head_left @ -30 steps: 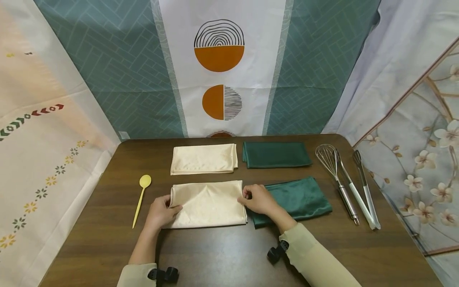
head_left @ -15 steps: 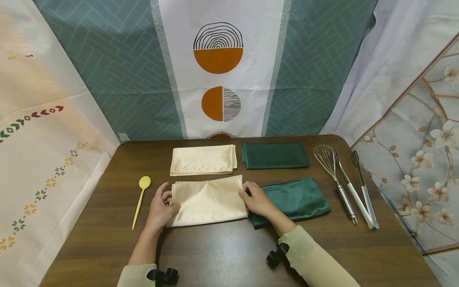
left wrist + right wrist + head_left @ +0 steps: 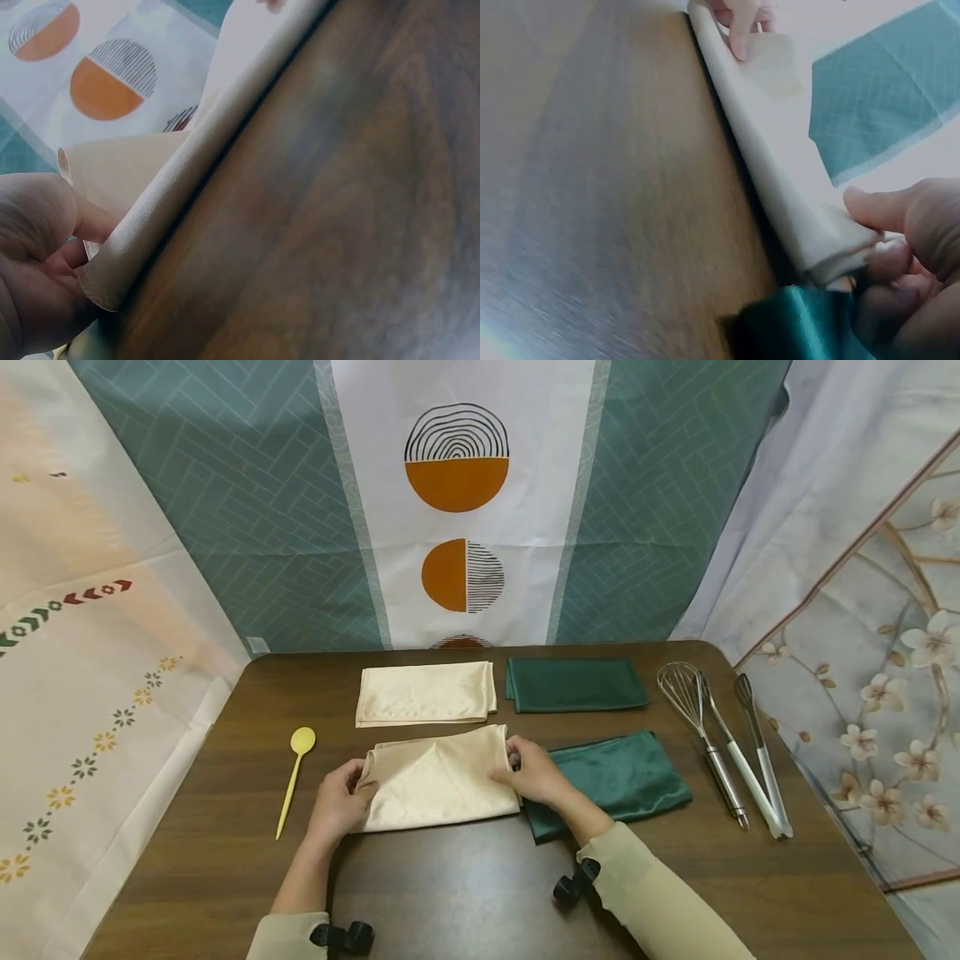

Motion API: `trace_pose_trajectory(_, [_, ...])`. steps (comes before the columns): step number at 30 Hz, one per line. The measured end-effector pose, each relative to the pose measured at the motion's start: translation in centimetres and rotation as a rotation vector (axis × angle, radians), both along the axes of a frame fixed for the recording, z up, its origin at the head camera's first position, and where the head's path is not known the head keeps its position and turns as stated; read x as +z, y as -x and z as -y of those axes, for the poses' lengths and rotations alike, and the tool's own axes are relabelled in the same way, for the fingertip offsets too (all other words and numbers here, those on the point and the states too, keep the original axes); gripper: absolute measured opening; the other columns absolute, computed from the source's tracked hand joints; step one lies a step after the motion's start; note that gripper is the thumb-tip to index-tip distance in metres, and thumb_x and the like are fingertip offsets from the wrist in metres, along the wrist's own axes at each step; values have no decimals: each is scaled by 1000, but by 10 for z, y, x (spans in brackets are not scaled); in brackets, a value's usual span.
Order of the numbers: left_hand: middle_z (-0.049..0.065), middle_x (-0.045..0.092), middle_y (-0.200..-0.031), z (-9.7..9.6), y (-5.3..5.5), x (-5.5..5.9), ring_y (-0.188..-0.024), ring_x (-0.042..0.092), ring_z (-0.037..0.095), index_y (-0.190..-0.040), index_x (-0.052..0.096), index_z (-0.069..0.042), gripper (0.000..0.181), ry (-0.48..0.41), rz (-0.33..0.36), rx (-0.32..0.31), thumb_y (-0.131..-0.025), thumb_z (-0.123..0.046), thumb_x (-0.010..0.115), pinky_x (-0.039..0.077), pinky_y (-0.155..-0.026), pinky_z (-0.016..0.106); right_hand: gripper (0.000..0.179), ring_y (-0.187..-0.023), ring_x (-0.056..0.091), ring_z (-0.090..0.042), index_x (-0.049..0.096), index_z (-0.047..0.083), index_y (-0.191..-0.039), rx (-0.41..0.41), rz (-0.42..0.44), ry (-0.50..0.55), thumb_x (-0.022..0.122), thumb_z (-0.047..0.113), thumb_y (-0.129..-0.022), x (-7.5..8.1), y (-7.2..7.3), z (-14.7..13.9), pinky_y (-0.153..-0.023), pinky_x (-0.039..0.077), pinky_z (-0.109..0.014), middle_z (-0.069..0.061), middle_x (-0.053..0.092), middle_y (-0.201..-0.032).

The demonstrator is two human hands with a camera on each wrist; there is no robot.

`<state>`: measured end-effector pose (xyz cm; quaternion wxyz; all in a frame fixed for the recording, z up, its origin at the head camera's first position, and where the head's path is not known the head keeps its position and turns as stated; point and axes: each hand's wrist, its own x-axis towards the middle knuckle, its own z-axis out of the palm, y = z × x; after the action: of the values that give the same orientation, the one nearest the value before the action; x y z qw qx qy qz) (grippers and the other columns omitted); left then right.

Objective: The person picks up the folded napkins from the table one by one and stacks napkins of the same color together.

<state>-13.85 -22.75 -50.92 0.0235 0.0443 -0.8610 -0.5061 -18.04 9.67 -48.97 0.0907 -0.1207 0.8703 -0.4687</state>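
Note:
A folded cream satin cloth (image 3: 438,781) lies between the two hands at the front of the table. My left hand (image 3: 337,802) pinches its left end, thumb on top and fingers beneath. At the right end, my right hand (image 3: 536,772) pinches the cloth the same way. In the left wrist view, the cloth's near edge (image 3: 172,180) bends as a rounded fold above the wood. The right wrist view has the cloth (image 3: 757,150) running from my right fingers to the left hand. A folded green satin cloth (image 3: 618,777) lies just right of and partly beneath the right hand.
Behind lie another folded cream cloth (image 3: 423,693) and a folded dark green cloth (image 3: 577,685). A yellow spoon (image 3: 303,741) rests at the left of the table. On the right are a whisk (image 3: 722,781) and spread metal tongs (image 3: 767,777). Patterned fabric hangs around the table.
Both hands have raised the ends of the front cream cloth a little and shifted it slightly away from me. Its left end has moved right, and its surface sags more.

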Motion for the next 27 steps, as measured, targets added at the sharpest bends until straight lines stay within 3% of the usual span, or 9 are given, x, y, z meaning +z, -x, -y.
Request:
trace_pose_trajectory(3, [15,70,-99,-1,1,-1,-80,58,20,-112,68,2,19,30,0,-5,-93,3,65,48,-71,29,59,-54,51,-12,51,-5,-131,-10,-7,5,83,17,-86,4,-7,1,-57,46,-28,-1,63,-77])
trace_pose_trajectory(5, [13,69,-98,-1,0,0,-79,57,21,-112,67,1,18,41,4,-8,-95,2,63,47,-72,31,60,-49,49,-11,52,-5,-131,6,-6,12,84,18,-85,5,-13,1,-54,45,-27,1,62,-72])
trace_pose_trajectory(7, [12,67,-94,-1,0,1,-77,55,22,-113,66,-1,17,55,7,-12,-97,0,61,46,-71,32,46,-46,48,-10,62,-4,-118,43,21,21,84,19,-84,4,-17,0,-51,42,-26,2,59,-65])
trace_pose_trajectory(9, [11,64,-90,-1,0,1,-76,53,22,-114,65,-2,17,61,7,-20,-98,-1,60,44,-71,33,26,-47,50,-9,68,2,-93,86,52,22,84,21,-84,-2,-17,-3,-49,42,-26,3,57,-59])
trace_pose_trajectory(13, [11,57,-85,0,-1,1,-74,50,23,-117,62,-3,18,50,21,-37,-101,-3,56,42,-69,35,31,-45,47,-10,61,8,-68,145,126,63,80,22,-89,-13,-11,-9,-46,38,-25,2,55,-53])
trace_pose_trajectory(16, [12,59,-89,2,-3,1,-76,51,22,-120,60,-3,19,31,25,-33,-102,-3,54,43,-70,34,33,-48,41,-8,58,8,-69,147,81,94,76,22,-92,-17,-1,-8,-48,34,-24,3,48,-55])
trace_pose_trajectory(21, [18,66,-111,2,-4,2,-91,60,27,-131,54,-2,30,30,16,-77,-102,-10,59,50,-78,38,22,-58,42,-8,61,6,-86,108,-59,67,72,23,-96,-13,8,-9,-56,36,-25,5,49,-66])
trace_pose_trajectory(24, [24,63,-123,3,-5,3,-105,62,34,-138,47,3,51,86,21,-121,-95,-12,70,52,-88,47,26,-57,42,-10,58,6,-89,154,-27,13,76,24,-93,-9,7,-12,-56,37,-26,5,50,-67])
trace_pose_trajectory(27, [25,66,-117,2,-5,3,-103,66,35,-132,52,10,54,146,21,-140,-88,-8,78,53,-86,48,28,-52,40,-8,58,7,-83,218,11,-25,80,24,-89,-11,3,-17,-53,36,-24,6,47,-61])
